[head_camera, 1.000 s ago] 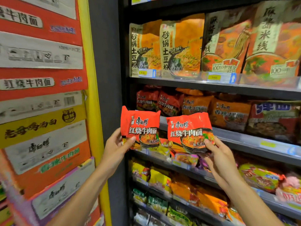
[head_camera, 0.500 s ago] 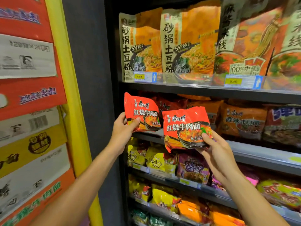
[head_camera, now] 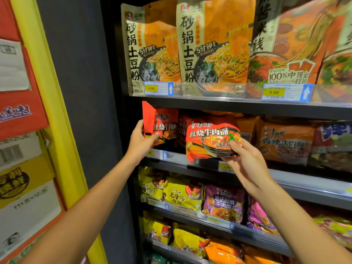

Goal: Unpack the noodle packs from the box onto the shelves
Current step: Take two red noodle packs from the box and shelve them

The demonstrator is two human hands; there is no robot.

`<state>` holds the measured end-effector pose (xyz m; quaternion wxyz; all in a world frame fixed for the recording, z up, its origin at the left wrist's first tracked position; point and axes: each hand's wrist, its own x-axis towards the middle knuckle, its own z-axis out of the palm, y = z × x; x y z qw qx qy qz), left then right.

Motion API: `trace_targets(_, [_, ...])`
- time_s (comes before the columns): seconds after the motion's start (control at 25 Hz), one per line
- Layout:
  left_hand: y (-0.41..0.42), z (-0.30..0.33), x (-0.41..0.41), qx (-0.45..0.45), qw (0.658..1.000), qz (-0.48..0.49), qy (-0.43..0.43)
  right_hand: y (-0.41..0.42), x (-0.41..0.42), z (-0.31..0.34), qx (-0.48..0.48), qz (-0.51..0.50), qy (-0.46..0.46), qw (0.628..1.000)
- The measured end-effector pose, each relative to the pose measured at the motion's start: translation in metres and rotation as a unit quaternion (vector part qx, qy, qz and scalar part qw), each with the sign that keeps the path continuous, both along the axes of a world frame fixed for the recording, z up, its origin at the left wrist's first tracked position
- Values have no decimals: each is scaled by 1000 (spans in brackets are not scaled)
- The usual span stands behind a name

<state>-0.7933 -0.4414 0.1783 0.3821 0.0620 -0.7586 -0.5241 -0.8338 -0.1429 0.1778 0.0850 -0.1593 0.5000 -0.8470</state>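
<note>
Left hand [head_camera: 142, 139]: grips a red noodle pack [head_camera: 162, 126] by its lower left corner, thumb across the front; the pack stands upright at the far left of the second shelf [head_camera: 247, 169].
Right hand [head_camera: 245, 159]: pinches a second red pack [head_camera: 211, 141] at its lower right edge, thumb on top (fingers underneath, mostly hidden); this pack is held just in front of the same shelf, tilted.
Behind them: more red and orange packs [head_camera: 283, 141] on that shelf.
Above: tall orange bags [head_camera: 209, 44].
Left: stacked cartons [head_camera: 21, 115].

We see two red noodle packs: the left pack [head_camera: 162, 126] upright at the second shelf [head_camera: 297, 174]'s left end, the right pack [head_camera: 211, 141] at its three o'clock, tilted before the shelf edge.
</note>
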Motion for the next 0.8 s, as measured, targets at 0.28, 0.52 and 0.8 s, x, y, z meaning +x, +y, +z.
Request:
trace_targets(0.28, [-8, 0, -24, -101, 988, 85, -75, -10, -20, 11, -3, -10, -18, 1000])
trace_targets(0.52, [2, 4, -42, -372, 875, 258, -172, -30, -33, 20, 11, -39, -25, 999])
trace_targets(0.8, [7, -4, -25, -436, 866, 157, -186, -70, -58, 16, 156, -85, -26, 984])
